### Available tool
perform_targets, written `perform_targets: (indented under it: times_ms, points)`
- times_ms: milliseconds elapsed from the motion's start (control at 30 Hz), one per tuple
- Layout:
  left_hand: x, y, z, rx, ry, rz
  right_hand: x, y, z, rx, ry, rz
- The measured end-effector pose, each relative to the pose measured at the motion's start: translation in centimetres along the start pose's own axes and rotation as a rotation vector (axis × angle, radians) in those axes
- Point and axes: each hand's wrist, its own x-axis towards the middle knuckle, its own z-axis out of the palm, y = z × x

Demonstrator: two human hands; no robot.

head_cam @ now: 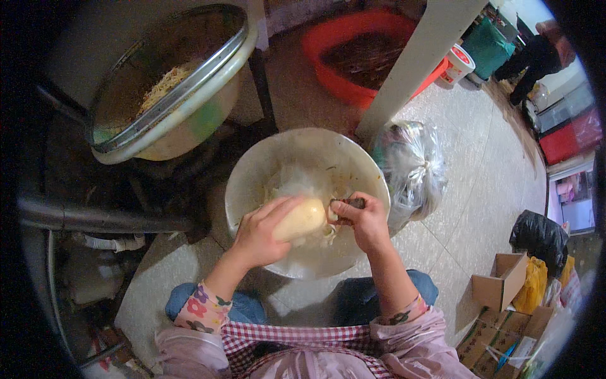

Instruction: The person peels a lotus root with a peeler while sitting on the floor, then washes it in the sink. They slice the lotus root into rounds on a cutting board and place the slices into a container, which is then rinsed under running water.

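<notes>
My left hand (263, 232) is closed around a smooth, pale yellow, rounded vegetable (303, 220), perhaps a peeled potato or squash. Just to its right, my right hand (363, 219) grips a small dark-handled tool (355, 203), probably a peeler or knife; its working end is hard to make out. Pale peelings (330, 231) hang by the tool, close to the vegetable's end. Both hands are over a wide whitish basin (307, 263) on the floor, which holds scraps that look blurred.
A bowl with a metal-rimmed strainer (222, 57) stands upper left. A red basin (331, 90) lies behind a slanted pale post (416, 61). Right of the whitish basin is a tied plastic bag (416, 166). Cardboard boxes (499, 279) sit lower right; a person (539, 57) stands far off.
</notes>
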Motion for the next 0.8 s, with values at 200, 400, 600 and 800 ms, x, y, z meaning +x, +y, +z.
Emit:
perform_targets:
  times_ms: [200,400,600,800]
  points:
    - [0.1,0.3,1.4,0.438,0.102,0.14,-0.1,1.6,1.8,-0.416,-0.039,-0.244]
    - [0.0,0.2,0.4,-0.072,0.072,-0.01,0.6,-0.6,-0.3,0.255,0.063,0.087]
    - [0.6,-1.0,1.8,-0.53,0.166,-0.16,0.5,2.4,1.1,0.668,-0.268,0.171]
    - [0.7,-1.9,0.3,-1.474,0.042,-0.311,-0.4,2.0,2.0,0.78,-0.454,0.137]
